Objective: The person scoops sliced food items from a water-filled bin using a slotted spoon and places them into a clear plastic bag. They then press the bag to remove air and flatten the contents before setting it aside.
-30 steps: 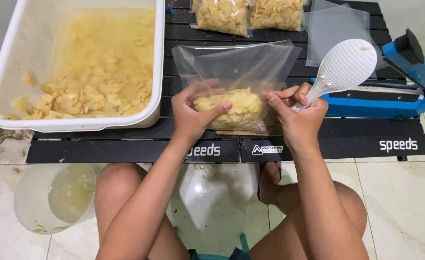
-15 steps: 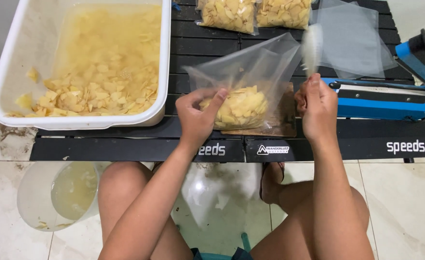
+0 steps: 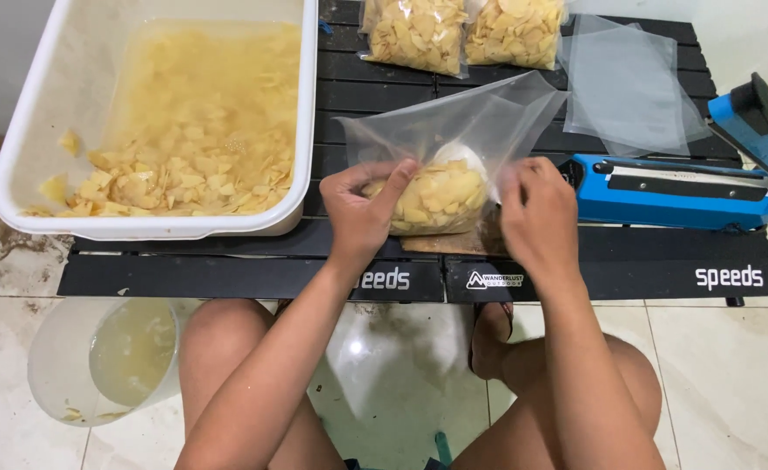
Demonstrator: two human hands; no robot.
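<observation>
A clear plastic bag (image 3: 480, 122) stands open-mouthed on the black slatted table (image 3: 645, 270), its bottom part filled with yellow chips (image 3: 436, 196). My left hand (image 3: 362, 209) pinches the bag's left side, thumb across the chips. My right hand (image 3: 536, 213) is closed at the bag's right edge. The head of a white scoop (image 3: 469, 158) shows inside the bag above the chips, but its handle is hidden by my fingers. Left of the bag stands a white tub (image 3: 18, 157) of loose chips (image 3: 184, 174).
Two filled chip bags (image 3: 414, 30) (image 3: 515, 26) lie at the table's far edge, with flat empty bags (image 3: 628, 83) to their right. A blue heat sealer (image 3: 680, 187) sits at the right. A translucent bucket (image 3: 62, 357) stands on the tiled floor by my left knee.
The white scoop swung from outside the bag on the right up and into its mouth. The bag tilted and opened wider, and my right hand moved to the bag's right edge.
</observation>
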